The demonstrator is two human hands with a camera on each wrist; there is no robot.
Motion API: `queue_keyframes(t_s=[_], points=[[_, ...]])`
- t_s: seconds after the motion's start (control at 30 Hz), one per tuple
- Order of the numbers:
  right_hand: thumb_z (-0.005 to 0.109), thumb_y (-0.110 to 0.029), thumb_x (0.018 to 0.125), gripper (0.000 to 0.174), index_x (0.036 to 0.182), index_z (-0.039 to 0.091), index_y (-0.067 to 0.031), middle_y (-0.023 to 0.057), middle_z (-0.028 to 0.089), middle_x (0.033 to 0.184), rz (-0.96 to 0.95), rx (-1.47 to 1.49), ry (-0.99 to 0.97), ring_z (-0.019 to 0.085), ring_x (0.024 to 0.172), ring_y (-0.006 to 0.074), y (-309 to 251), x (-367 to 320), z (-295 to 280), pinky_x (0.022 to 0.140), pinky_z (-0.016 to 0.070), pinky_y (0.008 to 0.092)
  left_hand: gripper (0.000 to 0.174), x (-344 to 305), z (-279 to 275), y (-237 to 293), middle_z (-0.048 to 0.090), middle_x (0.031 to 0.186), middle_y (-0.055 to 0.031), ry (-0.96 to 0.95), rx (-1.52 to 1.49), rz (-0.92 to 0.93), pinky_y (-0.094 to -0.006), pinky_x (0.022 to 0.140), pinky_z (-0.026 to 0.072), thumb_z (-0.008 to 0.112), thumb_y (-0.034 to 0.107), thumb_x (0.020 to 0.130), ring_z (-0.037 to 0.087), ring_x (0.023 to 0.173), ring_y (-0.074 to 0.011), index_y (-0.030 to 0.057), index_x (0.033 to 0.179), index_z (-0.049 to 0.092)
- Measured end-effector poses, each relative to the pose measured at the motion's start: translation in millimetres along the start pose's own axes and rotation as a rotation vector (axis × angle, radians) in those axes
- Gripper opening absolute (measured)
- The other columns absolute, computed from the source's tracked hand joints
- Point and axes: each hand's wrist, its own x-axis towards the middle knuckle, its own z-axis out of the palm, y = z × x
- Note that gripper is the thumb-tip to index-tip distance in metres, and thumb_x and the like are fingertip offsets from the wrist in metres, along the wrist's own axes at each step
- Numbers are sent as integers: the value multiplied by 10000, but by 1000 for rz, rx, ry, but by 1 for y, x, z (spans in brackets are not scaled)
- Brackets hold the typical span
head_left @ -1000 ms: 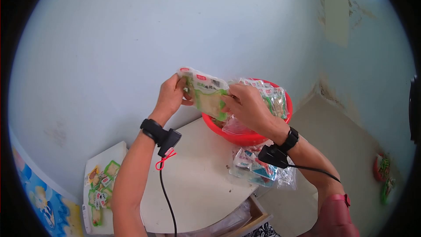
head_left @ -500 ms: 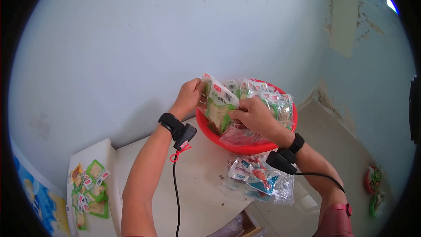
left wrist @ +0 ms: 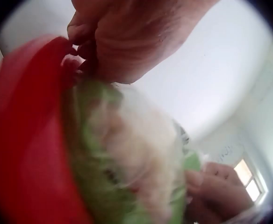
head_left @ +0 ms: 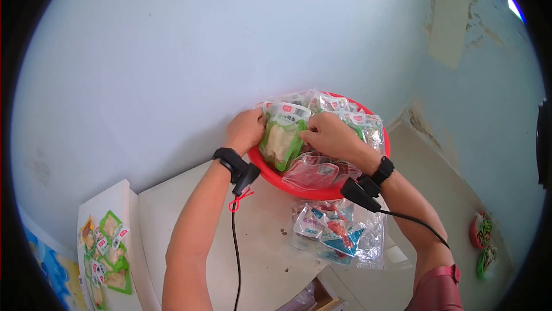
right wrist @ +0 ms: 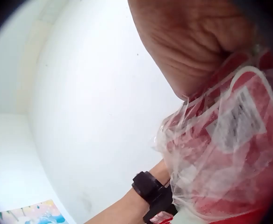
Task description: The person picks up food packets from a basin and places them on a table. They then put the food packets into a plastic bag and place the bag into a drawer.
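A green-and-white food packet (head_left: 282, 141) with pale contents leans at the left side of a red basin (head_left: 270, 177). My left hand (head_left: 246, 130) grips its left edge right at the basin's rim, fingers curled. On the opposite edge, my right hand (head_left: 334, 137) pinches the packet between thumb and fingers. The left wrist view shows the packet (left wrist: 132, 144) blurred, close against the basin wall (left wrist: 29, 140). Several similar packets (head_left: 368, 124) fill the back and right of the basin. A clear plastic bag with red showing through (right wrist: 220, 154) lies below my right hand.
Blue, white and red packets (head_left: 333, 233) lie on the white table (head_left: 230, 242) in front of the basin. Several green packets (head_left: 109, 253) rest on a white surface at left. A drawer (head_left: 325, 296) stands open below the table. The wall (head_left: 201, 52) rises close behind.
Both hands have brought the packet down from in front of the wall into the basin's left side. It has turned from tilted to nearly upright and faces the head camera.
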Motion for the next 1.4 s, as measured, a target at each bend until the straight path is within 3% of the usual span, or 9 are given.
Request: queue_keyframes(t_s=[0.23, 0.3, 0.6, 0.7, 0.8, 0.97, 1.13, 1.3, 1.4], points=[[702, -271, 855, 361, 755, 676, 75, 261, 634, 675, -71, -138, 67, 655, 640, 392, -11, -9, -8, 651, 518, 482, 274, -22, -14, -22, 700, 1173, -213, 107, -159, 80, -464, 785, 560, 748, 163, 856, 711, 900, -355, -4, 1068, 702], [728, -302, 888, 422, 744, 662, 89, 236, 632, 645, -87, -166, 68, 641, 617, 349, -16, -12, -10, 630, 505, 455, 345, -34, -22, -23, 705, 1165, -219, 63, -290, -6, -420, 755, 575, 737, 161, 876, 724, 895, -315, -30, 1155, 671], [676, -307, 935, 458, 1131, 574, 94, 315, 670, 915, -74, -200, 211, 661, 845, 467, -43, -40, -20, 754, 520, 530, 448, -81, -68, 3, 692, 1175, -187, -21, -463, -103, -306, 621, 565, 702, 157, 933, 707, 761, -179, -38, 1321, 591], [650, -259, 957, 363, 1098, 590, 70, 293, 676, 911, -80, -197, 262, 663, 864, 472, -57, -58, -26, 778, 529, 514, 431, -93, -76, 7, 694, 1152, -155, -21, -513, -128, -279, 596, 554, 687, 167, 951, 692, 746, -146, -17, 1329, 592], [667, -204, 962, 300, 1122, 610, 44, 258, 691, 939, -332, -45, 503, 694, 865, 408, -62, -81, -19, 760, 555, 452, 402, -109, -80, 14, 707, 1079, -112, -47, -648, -95, -267, 602, 548, 675, 195, 963, 687, 751, -132, 4, 1311, 609], [643, -5, 983, 165, 1141, 632, 39, 117, 723, 964, -379, 435, 380, 707, 778, 149, -104, -161, 8, 679, 555, 279, 342, -170, -93, 44, 698, 975, -51, -130, -749, -34, -260, 642, 540, 667, 235, 983, 666, 773, -107, 28, 1255, 646], [606, -22, 1011, 128, 1121, 634, 36, 107, 723, 910, -117, 727, 74, 712, 717, 146, -94, -251, 79, 617, 513, 246, 289, -271, -115, 58, 693, 940, -40, -222, -735, 13, -263, 681, 524, 669, 179, 996, 658, 786, -102, 18, 1235, 651], [605, -92, 1026, 160, 1140, 636, 15, 106, 730, 910, 76, 963, -60, 710, 690, 143, -87, -292, 135, 573, 451, 220, 269, -388, -150, 53, 743, 1005, -72, -280, -547, -63, -288, 771, 527, 665, 177, 1006, 668, 864, -118, 40, 1237, 679], [600, -95, 1028, 155, 1129, 640, 16, 107, 722, 890, 71, 955, -56, 703, 677, 139, -93, -303, 145, 571, 451, 220, 259, -466, -165, 50, 750, 1049, -84, -338, -581, -272, -280, 799, 529, 648, 155, 1017, 680, 916, -123, 21, 1236, 677]])
